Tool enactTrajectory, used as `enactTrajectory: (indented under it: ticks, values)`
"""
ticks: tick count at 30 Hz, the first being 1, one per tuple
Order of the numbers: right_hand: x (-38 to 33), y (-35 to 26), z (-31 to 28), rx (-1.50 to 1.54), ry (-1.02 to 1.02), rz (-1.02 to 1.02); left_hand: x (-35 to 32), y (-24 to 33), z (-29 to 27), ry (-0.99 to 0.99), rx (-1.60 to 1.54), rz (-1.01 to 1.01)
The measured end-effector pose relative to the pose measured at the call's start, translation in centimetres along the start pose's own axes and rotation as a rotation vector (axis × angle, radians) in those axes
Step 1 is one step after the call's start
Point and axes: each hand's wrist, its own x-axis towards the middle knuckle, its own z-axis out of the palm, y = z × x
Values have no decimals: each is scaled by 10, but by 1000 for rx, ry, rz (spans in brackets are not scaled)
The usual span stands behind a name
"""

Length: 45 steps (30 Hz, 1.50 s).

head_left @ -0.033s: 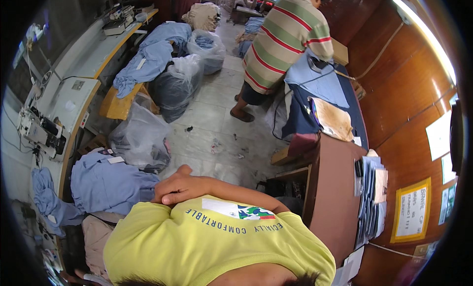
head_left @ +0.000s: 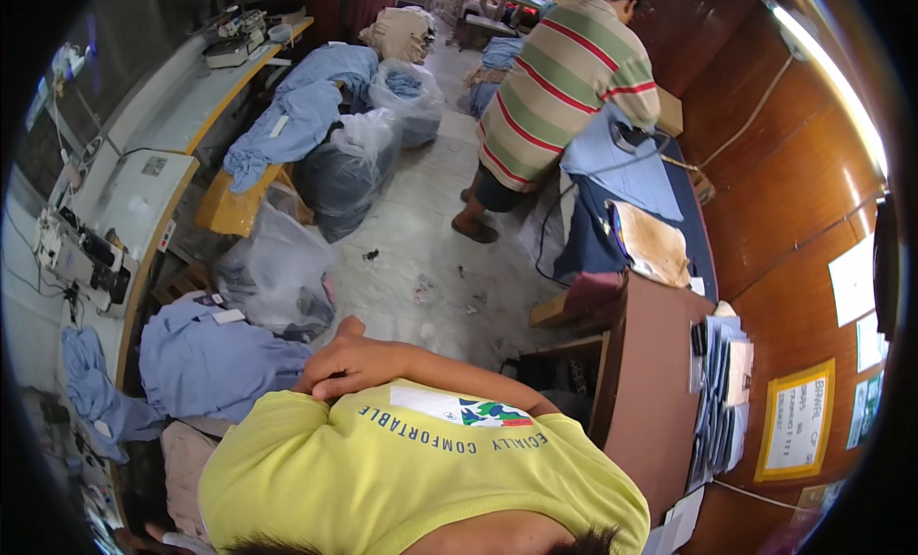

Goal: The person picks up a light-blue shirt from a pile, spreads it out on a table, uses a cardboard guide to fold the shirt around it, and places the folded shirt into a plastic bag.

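Observation:
My right forearm lies across the front of my yellow shirt [head_left: 421,469]. At its end my right hand [head_left: 352,366] is bent over my left arm, close to the left sleeve. My left hand is hidden. Beyond the right hand, to the left, a heap of light blue garments [head_left: 215,354] with a white tag is nearest. A clear plastic bag [head_left: 277,273] with dark contents stands just past it.
At the right, a person in a striped shirt [head_left: 564,87] bends over blue cloth [head_left: 622,163] with an iron [head_left: 629,134]. A brown table [head_left: 655,364] bears folded blue garments [head_left: 717,392]. Sewing machines [head_left: 91,259] stand along the left; stuffed bags [head_left: 349,177] line the tiled floor.
The whole room sits slightly farther right and lower in the picture. My arm and right hand keep their pose. The other person still bends over the blue cloth.

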Motion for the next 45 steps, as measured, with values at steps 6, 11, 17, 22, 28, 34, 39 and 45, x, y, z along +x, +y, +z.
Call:
enactTrajectory:
  ticks: [6, 11, 17, 22, 28, 34, 39, 45]
  values:
    - [62, 30, -76, -9, 66, -223, 66, 84, -81, 35, -96, 133]
    - [71, 57, -150, 189, -10, -117, 134, 170, -128, 40, -163, 229]
    - [64, 116, -284, -134, -210, 38, 220, 276, -190, 37, -207, 280]
    - [74, 114, -405, 106, -84, -122, 292, 341, -241, 55, -265, 272]
    - [80, 158, -531, 199, -215, -60, 363, 444, -292, -40, -318, 247]
    - [91, 225, -678, -64, -225, -31, 454, 524, -394, -10, -341, 188]
    - [127, 254, -790, 59, -83, -92, 546, 598, -499, 140, -453, 215]
    - [136, 279, -918, -46, -42, 50, 603, 718, -593, 150, -504, 273]
